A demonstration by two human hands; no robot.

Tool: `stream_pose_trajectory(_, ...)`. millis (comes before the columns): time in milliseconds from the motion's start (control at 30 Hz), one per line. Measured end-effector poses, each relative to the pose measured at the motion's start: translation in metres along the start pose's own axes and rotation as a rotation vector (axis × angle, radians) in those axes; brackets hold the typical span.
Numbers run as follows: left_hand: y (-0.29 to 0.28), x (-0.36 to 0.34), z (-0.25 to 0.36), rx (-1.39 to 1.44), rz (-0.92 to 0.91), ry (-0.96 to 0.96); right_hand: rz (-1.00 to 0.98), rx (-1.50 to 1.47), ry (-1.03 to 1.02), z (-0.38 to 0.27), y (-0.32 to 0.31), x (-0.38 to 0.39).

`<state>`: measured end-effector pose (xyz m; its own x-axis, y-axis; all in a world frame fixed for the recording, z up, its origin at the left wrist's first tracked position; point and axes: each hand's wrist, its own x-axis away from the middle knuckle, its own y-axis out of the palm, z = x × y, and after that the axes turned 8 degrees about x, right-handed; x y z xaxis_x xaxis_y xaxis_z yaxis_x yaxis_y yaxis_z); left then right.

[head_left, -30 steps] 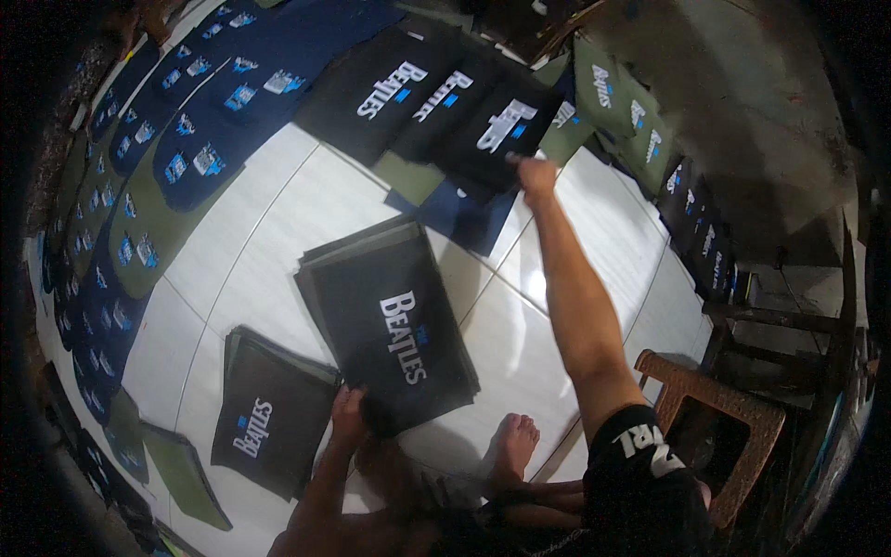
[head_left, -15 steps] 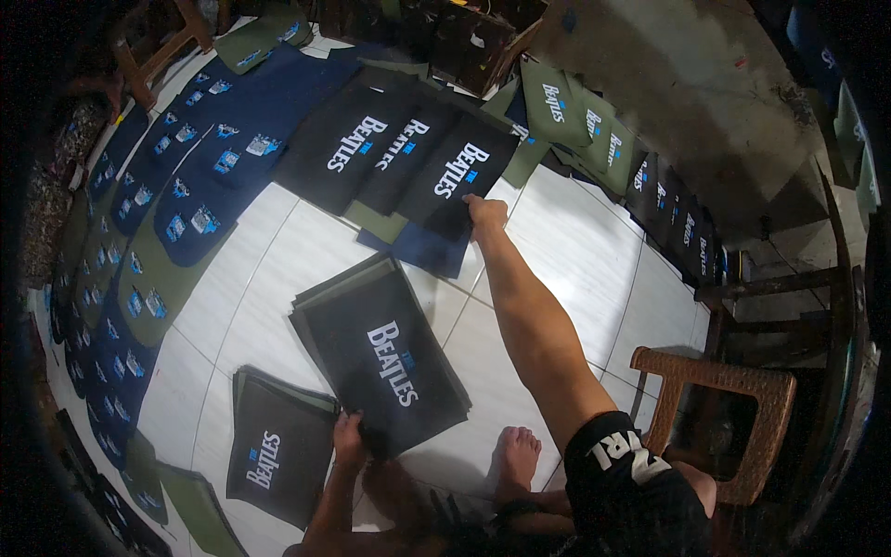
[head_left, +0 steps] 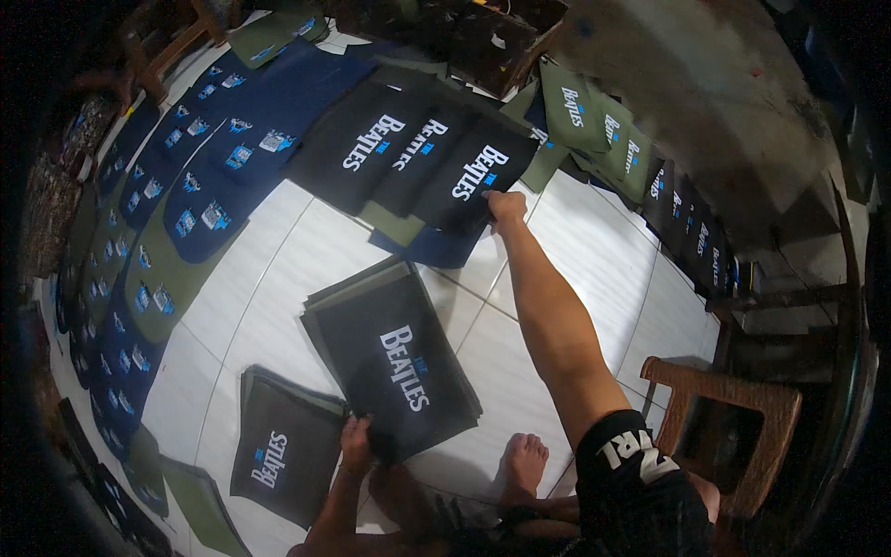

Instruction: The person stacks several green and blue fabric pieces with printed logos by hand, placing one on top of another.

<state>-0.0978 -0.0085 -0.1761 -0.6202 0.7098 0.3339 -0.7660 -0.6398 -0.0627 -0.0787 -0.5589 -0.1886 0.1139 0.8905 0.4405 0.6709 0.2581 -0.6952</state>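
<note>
Near the far row of black printed sheets, my right hand [head_left: 507, 206] is closed on the lower edge of the rightmost one [head_left: 444, 186], which carries white and blue lettering. Closer to me, my left hand [head_left: 355, 442] grips the lower-left corner of a large stack of dark printed sheets [head_left: 371, 325] lying askew on the white tiles. Just left of that hand is a smaller dark printed pile [head_left: 288, 413]. Olive and navy sheets [head_left: 397, 223] show beneath the far row.
Printed navy and olive pieces [head_left: 260, 186] cover the left side. Olive sheets [head_left: 566, 130] and a black printed row [head_left: 696, 260] extend rightward. A wooden stool [head_left: 761, 446] stands by my right arm. A dark wooden box [head_left: 492, 46] is behind. My bare foot [head_left: 524, 459] is on the tiles.
The view has tilted, bringing more of the far area into sight. My right hand has settled slightly farther onto the sheet's edge. My left hand stays on the stack's corner.
</note>
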Motion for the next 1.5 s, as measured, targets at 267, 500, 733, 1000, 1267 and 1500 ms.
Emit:
stream_pose_trajectory(267,-0.011,0.006,-0.014,-0.625,0.037,0.418,-0.189,-0.463,-0.171,0.033,-0.031,0.029)
stream_pose_trajectory(500,0.015,-0.010,0.025,0.506,0.051,-0.256,-0.415,-0.586,-0.096,0.156,-0.134,0.038)
stream_pose_trajectory(733,0.010,-0.010,-0.012,0.653,0.172,-0.314,-0.318,-0.143,-0.378,0.124,-0.185,0.036)
stream_pose_trajectory(1000,0.023,-0.013,-0.019,0.579,0.214,-0.354,-0.117,0.411,-0.505,0.104,-0.360,0.005)
stream_pose_trajectory(1267,0.025,-0.012,-0.007,0.661,0.224,-0.330,0.013,0.881,-0.921,0.002,-0.436,0.067)
stream_pose_trajectory(1500,0.010,-0.016,-0.070,0.420,0.237,-0.285,-0.102,0.504,-0.868,-0.081,-0.394,0.208)
